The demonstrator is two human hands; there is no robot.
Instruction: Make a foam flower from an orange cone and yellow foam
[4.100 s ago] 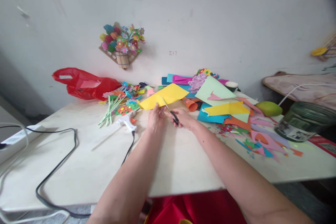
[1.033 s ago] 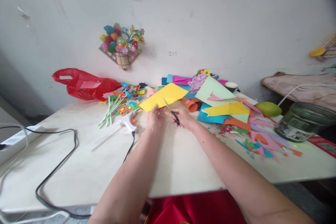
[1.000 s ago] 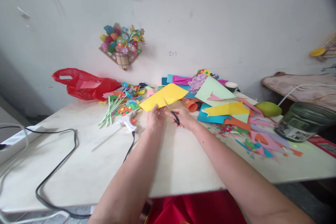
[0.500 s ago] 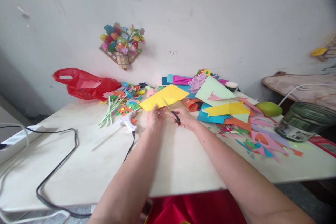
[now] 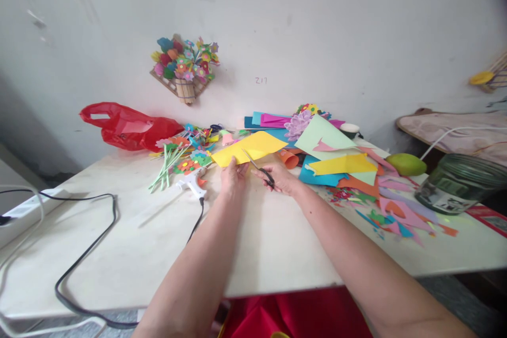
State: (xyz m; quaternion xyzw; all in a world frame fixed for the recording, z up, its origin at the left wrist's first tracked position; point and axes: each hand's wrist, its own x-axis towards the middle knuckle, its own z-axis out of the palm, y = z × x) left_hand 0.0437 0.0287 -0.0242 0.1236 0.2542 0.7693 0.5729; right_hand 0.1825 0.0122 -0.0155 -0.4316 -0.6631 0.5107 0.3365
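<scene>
Yellow sheet [image 5: 263,142], smooth and angular, sits at the frame's centre, its lower edge pinched by the left hand [image 5: 233,177], some fingertips hidden. The right hand [image 5: 282,179] grips black-handled scissors [image 5: 270,177]; their blades meet the sheet, though how far they part is hard to tell. Left of centre, a white plastic glue gun [image 5: 195,186] trails its cord behind the left forearm.
</scene>
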